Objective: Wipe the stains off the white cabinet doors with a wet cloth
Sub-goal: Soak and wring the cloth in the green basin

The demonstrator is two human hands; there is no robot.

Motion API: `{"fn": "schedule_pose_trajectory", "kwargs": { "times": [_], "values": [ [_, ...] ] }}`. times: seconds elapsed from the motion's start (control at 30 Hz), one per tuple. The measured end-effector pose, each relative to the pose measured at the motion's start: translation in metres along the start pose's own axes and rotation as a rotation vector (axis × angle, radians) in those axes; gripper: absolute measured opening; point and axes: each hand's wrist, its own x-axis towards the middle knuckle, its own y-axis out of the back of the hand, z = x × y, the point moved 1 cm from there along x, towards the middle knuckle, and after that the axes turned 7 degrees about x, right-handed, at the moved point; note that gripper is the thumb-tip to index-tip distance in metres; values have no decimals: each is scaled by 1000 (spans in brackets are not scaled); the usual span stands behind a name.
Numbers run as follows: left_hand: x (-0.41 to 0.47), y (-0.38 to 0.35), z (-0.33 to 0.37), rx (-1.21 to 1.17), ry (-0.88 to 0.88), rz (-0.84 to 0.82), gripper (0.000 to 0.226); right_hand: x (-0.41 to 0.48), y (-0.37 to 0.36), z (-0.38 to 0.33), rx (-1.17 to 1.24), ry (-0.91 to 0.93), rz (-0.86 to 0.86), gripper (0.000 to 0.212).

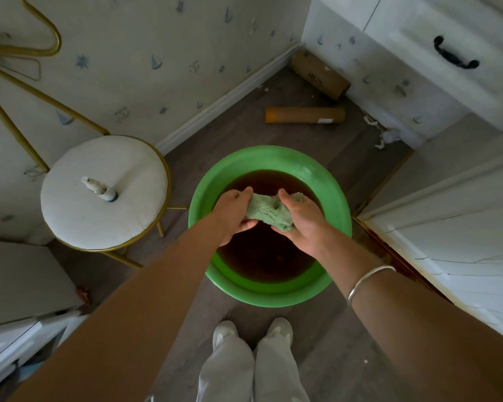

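Item 1. Cloth (266,211): pale green, fluffy, bunched into a short roll. It is held in the air above the middle of the basin, stretched between both hands.

Item 2. Left hand (233,216): fingers curled round the left end of the cloth, grasping it firmly.

Item 3. Right hand (299,221): thumb and fingers clenched round the right end of the cloth. A silver bangle (366,281) sits on the forearm.

Item 4. Basin (273,158): round, bright green plastic, standing on the grey wood-look floor (325,338) at the centre of the scene. It holds dark brown water (262,256), which fills much of the bowl.

Item 5. White cabinet door (462,227): to the right of the basin, panelled, with hairline cracks and rust-brown staining along its lower edge. It stands apart from the cloth.

Item 6. White drawer front (418,39): far right, carrying a curved black handle (455,58).

Item 7. Stool (79,221): left of the basin, with a round white padded seat on thin gold legs. A small white bottle (100,190) rests on the seat.

Item 8. Two cardboard tubes: one (304,115) lying flat on the floor beyond the basin, the other (320,74) farther back in the corner.

Item 9. White scraps (386,137): scattered on the floor at the far right, beside the cabinet base.

Item 10. Wallpaper (157,62): pale, printed with small blue boats and stars, covering the far wall.

Item 11. Pale shoes (224,332) and light trousers: at the near edge, just short of the basin.
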Motion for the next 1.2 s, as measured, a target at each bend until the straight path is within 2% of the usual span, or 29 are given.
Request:
{"fn": "schedule_pose_trajectory", "kwargs": {
  "times": [0.13,0.2,0.3,0.37,0.43,0.57,0.67,0.7,0.77,1.03,1.1,1.2],
  "values": [
    [-22,-11,11,-397,262,-30,24,-12,-19,-14,190,130,109,15],
    [-35,-17,18,-474,309,-22,23,-21,-31,-18,151,143,176,37],
    [-41,-24,22,-393,298,33,30,-33,-45,-17,30,182,277,47],
    [-38,-27,20,-271,240,56,32,-37,-49,-13,-88,280,334,53],
    [-41,-27,19,-170,194,77,30,-38,-51,-7,-173,373,340,54],
    [-42,-27,14,-91,142,132,30,-39,-56,0,-249,426,355,49],
    [-43,-26,9,-49,114,173,19,-38,-56,4,-261,395,343,40],
    [-40,-25,6,-45,102,177,34,-38,-56,5,-268,380,334,38],
    [-38,-25,4,22,53,138,39,-38,-55,7,-274,361,323,36],
    [-35,-22,9,278,-89,158,40,-38,-57,1,-331,339,242,42],
    [-35,-16,13,308,-118,166,36,-41,-58,-1,-280,263,185,45],
    [-36,3,19,290,-103,116,41,-48,-47,-7,-9,4,82,43]
  ]
}}
